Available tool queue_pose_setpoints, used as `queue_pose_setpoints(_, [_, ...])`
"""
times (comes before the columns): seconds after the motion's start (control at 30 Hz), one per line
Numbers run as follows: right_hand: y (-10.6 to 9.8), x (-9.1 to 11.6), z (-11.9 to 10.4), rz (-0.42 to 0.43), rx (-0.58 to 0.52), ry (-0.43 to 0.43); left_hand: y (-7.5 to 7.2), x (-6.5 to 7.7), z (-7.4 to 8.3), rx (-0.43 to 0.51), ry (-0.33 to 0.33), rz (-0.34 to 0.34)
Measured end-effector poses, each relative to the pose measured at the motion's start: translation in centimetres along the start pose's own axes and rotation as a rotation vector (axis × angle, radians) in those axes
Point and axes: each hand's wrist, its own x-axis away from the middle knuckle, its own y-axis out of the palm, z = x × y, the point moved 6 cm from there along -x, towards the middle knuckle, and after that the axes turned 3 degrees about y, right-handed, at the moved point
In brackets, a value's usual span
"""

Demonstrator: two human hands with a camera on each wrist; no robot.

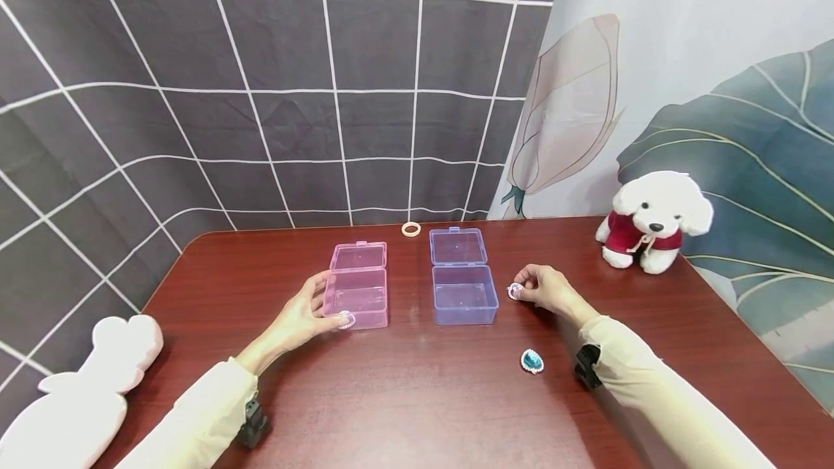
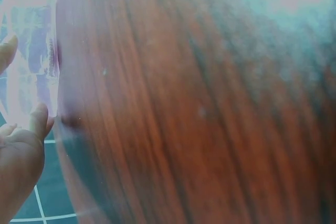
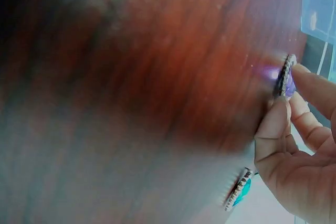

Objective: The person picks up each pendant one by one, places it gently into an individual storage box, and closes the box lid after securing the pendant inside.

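Observation:
A clear pink plastic box (image 1: 355, 295) stands with its lid raised at the back. My left hand (image 1: 305, 315) grips its left side, fingers along the side and thumb at the front. By that thumb's tip is a small pale gem piece with a white beaded edge (image 1: 347, 320); whether it lies inside the box I cannot tell. Thumb and fingers of my right hand (image 1: 542, 288) pinch a purple gem piece with a beaded rim (image 3: 286, 77), just right of a clear blue box (image 1: 464, 297), whose lid is also raised. Nearer me lies a teal gem piece (image 1: 531, 361) with a beaded rim.
A pale ring (image 1: 411, 229) lies at the table's back edge, between the boxes. At the back right sits a white plush dog (image 1: 654, 219) in red clothing. A white plush-like figure (image 1: 98, 389) is at the left. Behind the table (image 1: 404, 396) hangs a dark gridded cloth (image 1: 280, 121).

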Motion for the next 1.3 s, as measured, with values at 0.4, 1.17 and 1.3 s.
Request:
queue_pose_setpoints(0.4, [-1.6,0.0,-2.8,-0.001,-0.223,-0.019,-0.5,0.0,0.1,-0.031,-0.012,0.002])
queue_pose_setpoints(1.17, [15.0,-3.1,-21.7,-0.208,-0.553,-0.037,-0.1,0.0,0.2,-0.031,-0.029,0.005])
queue_pose_setpoints(1.3, [16.0,-3.4,-22.1,-0.194,-0.425,-0.054,-0.2,0.1,0.3,-0.039,-0.016,0.006])
